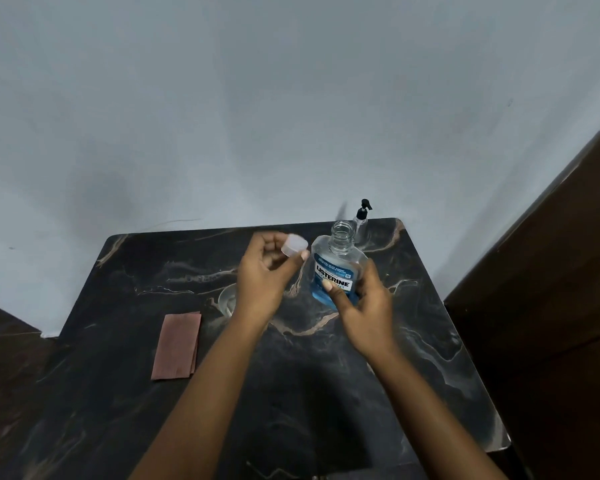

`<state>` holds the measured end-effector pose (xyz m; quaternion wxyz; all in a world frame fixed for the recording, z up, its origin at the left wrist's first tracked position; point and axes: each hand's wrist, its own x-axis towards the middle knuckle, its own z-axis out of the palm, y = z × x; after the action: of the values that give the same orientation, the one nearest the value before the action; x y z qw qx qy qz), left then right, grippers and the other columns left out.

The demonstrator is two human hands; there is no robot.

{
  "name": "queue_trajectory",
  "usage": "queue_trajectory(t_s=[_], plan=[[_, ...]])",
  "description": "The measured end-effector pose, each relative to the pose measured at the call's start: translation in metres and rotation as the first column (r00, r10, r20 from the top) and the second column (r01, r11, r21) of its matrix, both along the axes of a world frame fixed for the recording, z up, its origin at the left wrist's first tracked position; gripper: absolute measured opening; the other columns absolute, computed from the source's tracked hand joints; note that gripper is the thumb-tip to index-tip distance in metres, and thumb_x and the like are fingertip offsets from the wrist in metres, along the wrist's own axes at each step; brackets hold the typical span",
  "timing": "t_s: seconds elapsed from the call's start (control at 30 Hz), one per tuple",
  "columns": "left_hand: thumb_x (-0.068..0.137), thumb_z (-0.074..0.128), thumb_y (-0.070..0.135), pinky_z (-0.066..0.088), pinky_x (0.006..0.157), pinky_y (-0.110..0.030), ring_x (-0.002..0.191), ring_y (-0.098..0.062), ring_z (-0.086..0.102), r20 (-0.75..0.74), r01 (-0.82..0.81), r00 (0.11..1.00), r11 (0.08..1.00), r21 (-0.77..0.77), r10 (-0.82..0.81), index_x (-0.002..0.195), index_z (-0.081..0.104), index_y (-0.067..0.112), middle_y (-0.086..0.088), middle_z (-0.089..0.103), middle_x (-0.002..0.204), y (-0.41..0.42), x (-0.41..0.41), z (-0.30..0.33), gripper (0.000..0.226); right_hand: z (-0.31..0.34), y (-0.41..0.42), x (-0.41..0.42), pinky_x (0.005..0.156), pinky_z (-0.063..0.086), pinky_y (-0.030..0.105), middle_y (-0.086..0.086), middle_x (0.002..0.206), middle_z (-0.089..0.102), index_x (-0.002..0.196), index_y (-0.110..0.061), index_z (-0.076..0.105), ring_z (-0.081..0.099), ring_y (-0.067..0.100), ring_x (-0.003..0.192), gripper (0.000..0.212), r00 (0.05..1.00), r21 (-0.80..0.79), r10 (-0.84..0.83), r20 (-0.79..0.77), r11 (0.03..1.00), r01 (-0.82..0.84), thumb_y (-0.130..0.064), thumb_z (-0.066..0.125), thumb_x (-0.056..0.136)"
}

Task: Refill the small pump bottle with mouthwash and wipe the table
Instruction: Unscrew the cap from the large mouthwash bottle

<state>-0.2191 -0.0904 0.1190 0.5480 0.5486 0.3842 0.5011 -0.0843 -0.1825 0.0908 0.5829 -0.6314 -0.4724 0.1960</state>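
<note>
While your right hand (364, 306) grips the mouthwash bottle (338, 268) by its lower body, the thumb lies across the front of the label and the other fingers curl round the far side, so the bottle sits deep in the hand and not at the fingertips. It stands tilted a little away from you, above the dark marbled table (430, 341), with its neck bare and its mouth open. Blue liquid fills only the lower part, around and below the label.

Your left hand (264, 278) holds the translucent cap (294, 244) just beside the bottle's shoulder, apart from the neck. The cap is pinched at the very tips, thumb below and fingers above, and the remaining fingers are curled in loosely.

Behind the mouthwash bottle, near the far edge of the table, stands the small pump bottle (362, 221), clear, with its black pump head on. A folded brownish cloth (178, 344) lies flat to the left of your left forearm. A small glass dish (227, 301) shows partly from under your left wrist.
</note>
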Motion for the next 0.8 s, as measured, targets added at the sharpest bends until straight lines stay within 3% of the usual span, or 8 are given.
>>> queue_trajectory(t_s=[0.13,0.23,0.37,0.47,0.63,0.8], plan=[[0.075,0.082,0.012,0.056,0.077,-0.024,0.094,-0.020,0.071,-0.291,0.041,0.955,0.995,-0.090,-0.066,0.092,0.066,0.032,-0.006,0.071,0.103,0.001,0.002,-0.059,0.031,-0.037,0.006,0.008,0.073,0.058,0.029,-0.010,0.095,0.068,0.108,-0.016,0.052,0.067,0.005,0.087,0.033,0.999,-0.064,-0.033,0.004,0.997,0.033,-0.016,0.074,0.083],[0.077,0.081,0.011,0.056,0.080,-0.024,0.092,-0.021,0.069,-0.460,0.084,0.880,0.991,-0.100,-0.121,0.105,0.069,0.015,-0.010,0.061,0.114,-0.005,0.003,-0.099,0.031,-0.067,0.007,0.010,0.070,0.055,0.023,-0.012,0.093,0.068,0.104,-0.020,0.052,0.067,0.002,0.085,0.030,0.998,-0.087,-0.057,0.004,0.995,0.057,-0.020,0.073,0.083],[0.075,0.079,0.007,0.054,0.089,-0.035,0.093,-0.026,0.065,-0.610,0.100,0.781,0.991,-0.093,-0.136,0.106,0.069,0.006,-0.012,0.057,0.109,-0.019,0.009,-0.136,0.033,-0.108,0.002,0.011,0.073,0.052,0.021,-0.008,0.095,0.069,0.104,-0.020,0.051,0.067,0.005,0.086,0.029,0.993,-0.145,-0.108,-0.054,0.984,0.099,-0.020,0.073,0.084],[0.075,0.077,0.006,0.049,0.089,-0.030,0.094,-0.027,0.063,-0.679,0.145,0.712,0.983,-0.111,-0.182,0.104,0.070,0.006,-0.010,0.056,0.105,-0.029,0.016,-0.156,0.029,-0.134,-0.006,0.012,0.069,0.053,0.023,-0.011,0.088,0.067,0.096,-0.027,0.050,0.065,0.005,0.080,0.027,0.986,-0.180,-0.155,-0.061,0.973,0.142,-0.023,0.073,0.085],[0.076,0.075,0.009,0.048,0.092,-0.032,0.102,-0.025,0.059,-0.740,0.224,0.621,0.963,-0.148,-0.258,0.107,0.068,0.010,-0.008,0.054,0.109,-0.043,0.021,-0.182,0.031,-0.164,-0.017,0.017,0.062,0.050,0.018,-0.014,0.084,0.065,0.089,-0.032,0.046,0.063,0.003,0.072,0.028,0.977,-0.243,-0.201,-0.076,0.954,0.177,-0.025,0.073,0.084],[0.077,0.072,0.007,0.045,0.096,-0.033,0.110,-0.023,0.054,-0.745,0.263,0.618,0.959,-0.105,-0.251,0.105,0.068,0.010,-0.008,0.055,0.112,-0.051,0.023,-0.195,0.028,-0.180,-0.023,0.022,0.065,0.053,0.028,-0.006,0.082,0.065,0.088,-0.031,0.045,0.064,0.011,0.074,0.029,0.970,-0.288,-0.231,-0.075,0.936,0.201,-0.027,0.073,0.084]])
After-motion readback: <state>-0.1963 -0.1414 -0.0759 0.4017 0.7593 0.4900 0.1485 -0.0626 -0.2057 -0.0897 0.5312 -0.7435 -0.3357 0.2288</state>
